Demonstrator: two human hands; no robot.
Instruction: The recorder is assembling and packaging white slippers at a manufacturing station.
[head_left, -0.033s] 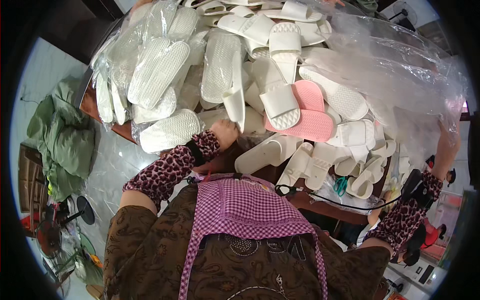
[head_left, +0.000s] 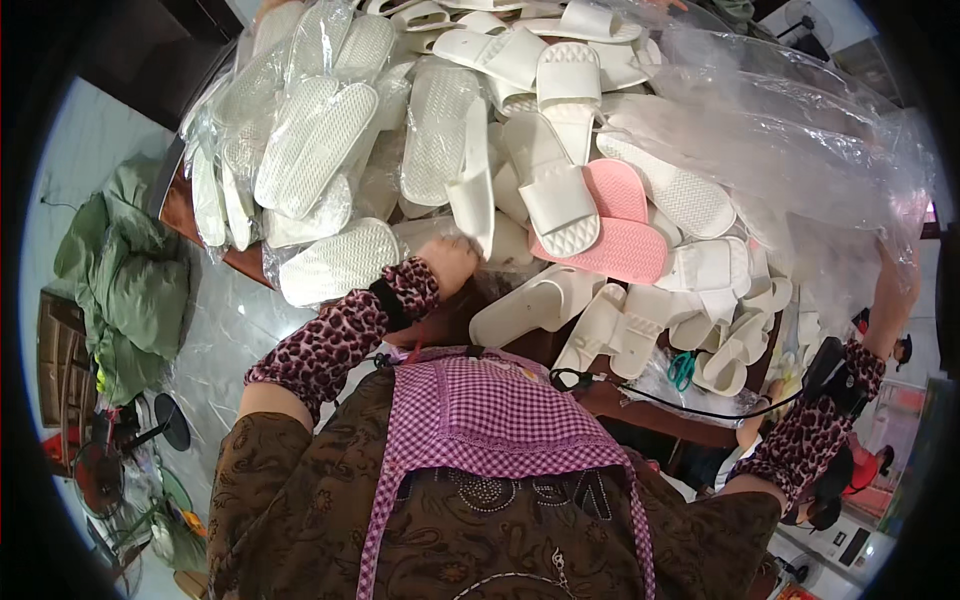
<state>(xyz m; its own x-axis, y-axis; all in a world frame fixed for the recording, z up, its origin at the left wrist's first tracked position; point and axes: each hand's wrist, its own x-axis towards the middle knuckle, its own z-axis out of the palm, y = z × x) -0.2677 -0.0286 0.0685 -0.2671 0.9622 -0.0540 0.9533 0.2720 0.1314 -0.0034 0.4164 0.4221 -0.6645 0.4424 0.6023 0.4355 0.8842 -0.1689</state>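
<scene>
My left hand (head_left: 452, 262) is closed on the toe end of a white slipper (head_left: 473, 195), which stands nearly upright over the pile at the table's near edge. Beside it lie a single white slipper in clear wrap (head_left: 340, 262) and a loose white slipper (head_left: 520, 315). Far to the right, my right hand (head_left: 897, 285) reaches up at the edge of a large clear plastic bag (head_left: 760, 120); the film covers its fingers. Right of the held slipper rest another white slipper (head_left: 560, 195) and a pair of pink slippers (head_left: 610, 245).
Wrapped pairs of white slippers (head_left: 315, 150) heap up at the left, with more loose ones behind. Teal-handled scissors (head_left: 681, 371) lie near the front right edge. A black cable (head_left: 690, 410) runs toward my right wrist. Green sacks (head_left: 130, 280) and a fan (head_left: 100, 475) stand left on the floor.
The white slipper in my left hand has turned slightly, showing more of its broad face. My right hand has hardly moved.
</scene>
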